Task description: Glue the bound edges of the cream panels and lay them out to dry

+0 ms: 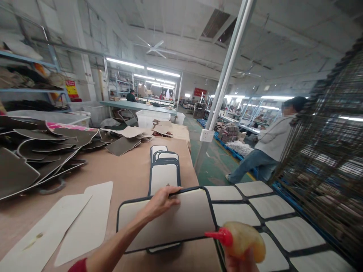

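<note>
Clasped in the right hand (241, 262), the yellowish bottle (251, 240) pointed its red nozzle (218, 237) toward 9 o'clock, while the dark-edged panel (181, 223) lay at 10 o'clock, long axis roughly 9-to-3, its 12 o'clock edge pinched by the nearer left hand (163, 199).

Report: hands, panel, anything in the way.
Left hand holding panel by top edge. Right hand holding bottle, red tip by panel's corner. Left forearm crossing panel.
</note>
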The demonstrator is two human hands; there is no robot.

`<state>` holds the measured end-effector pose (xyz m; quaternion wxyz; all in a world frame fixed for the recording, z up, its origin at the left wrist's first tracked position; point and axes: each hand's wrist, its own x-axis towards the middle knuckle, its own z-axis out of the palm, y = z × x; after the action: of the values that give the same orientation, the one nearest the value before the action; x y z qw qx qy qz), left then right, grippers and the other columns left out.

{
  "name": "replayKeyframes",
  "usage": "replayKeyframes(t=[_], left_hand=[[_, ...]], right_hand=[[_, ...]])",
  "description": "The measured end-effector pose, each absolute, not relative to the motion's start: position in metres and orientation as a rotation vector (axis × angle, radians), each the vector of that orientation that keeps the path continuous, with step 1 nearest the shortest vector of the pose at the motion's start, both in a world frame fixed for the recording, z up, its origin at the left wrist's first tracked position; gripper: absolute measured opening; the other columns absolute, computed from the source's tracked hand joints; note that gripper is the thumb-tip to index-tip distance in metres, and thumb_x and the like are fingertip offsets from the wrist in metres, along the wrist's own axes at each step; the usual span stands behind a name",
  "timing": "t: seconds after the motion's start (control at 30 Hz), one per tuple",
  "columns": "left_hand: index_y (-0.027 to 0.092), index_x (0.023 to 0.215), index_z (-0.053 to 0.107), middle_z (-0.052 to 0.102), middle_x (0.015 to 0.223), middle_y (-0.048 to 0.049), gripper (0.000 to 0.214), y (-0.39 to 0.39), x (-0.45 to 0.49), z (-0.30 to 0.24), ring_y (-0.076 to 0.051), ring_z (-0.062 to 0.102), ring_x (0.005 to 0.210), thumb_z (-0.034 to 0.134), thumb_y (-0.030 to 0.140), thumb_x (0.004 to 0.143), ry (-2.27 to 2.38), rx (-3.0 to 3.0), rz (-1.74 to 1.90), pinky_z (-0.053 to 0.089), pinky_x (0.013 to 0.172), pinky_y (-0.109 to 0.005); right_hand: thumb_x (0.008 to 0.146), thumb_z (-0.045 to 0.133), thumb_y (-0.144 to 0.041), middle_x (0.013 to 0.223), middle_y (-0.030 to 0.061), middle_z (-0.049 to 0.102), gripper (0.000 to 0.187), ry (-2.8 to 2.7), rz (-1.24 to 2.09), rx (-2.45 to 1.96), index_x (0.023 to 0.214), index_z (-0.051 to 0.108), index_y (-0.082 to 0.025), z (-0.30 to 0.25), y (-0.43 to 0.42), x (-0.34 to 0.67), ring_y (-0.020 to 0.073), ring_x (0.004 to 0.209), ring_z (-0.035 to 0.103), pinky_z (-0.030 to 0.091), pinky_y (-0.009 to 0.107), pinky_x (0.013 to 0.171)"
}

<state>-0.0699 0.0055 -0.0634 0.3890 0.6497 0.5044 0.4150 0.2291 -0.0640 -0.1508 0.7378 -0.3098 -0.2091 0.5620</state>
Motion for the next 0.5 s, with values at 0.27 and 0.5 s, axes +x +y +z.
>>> replayKeyframes(t=[0.27,0.5], left_hand=[[0.022,0.096,0.087,0.082,0.095,-0.0008,0.033,-0.012,-0.08,0.017,-0.028,0.07,0.096,0.074,0.02,0.066,1.129,1.832,0.674,0.05,0.084,-0.028],[0.021,0.107,0.087,0.077,0.086,-0.0004,0.04,-0.029,-0.076,0.054,-0.022,0.061,0.079,0.075,0.032,0.07,1.024,1.893,0.482,0.042,0.068,-0.025]], right_hand=[[0.039,0.103,-0.05,0.144,-0.0006,0.066,0.089,-0.579,0.786,-0.777,0.122,0.075,-0.034,-0.019,-0.051,0.273,0.0292,0.145,0.048,0.051,0.04,0.113],[0.039,0.101,-0.035,0.117,0.0089,0.077,0.091,-0.753,0.776,-0.807,0.125,0.073,-0.025,0.0,-0.057,0.285,0.0258,0.098,0.071,0.059,0.031,0.075]])
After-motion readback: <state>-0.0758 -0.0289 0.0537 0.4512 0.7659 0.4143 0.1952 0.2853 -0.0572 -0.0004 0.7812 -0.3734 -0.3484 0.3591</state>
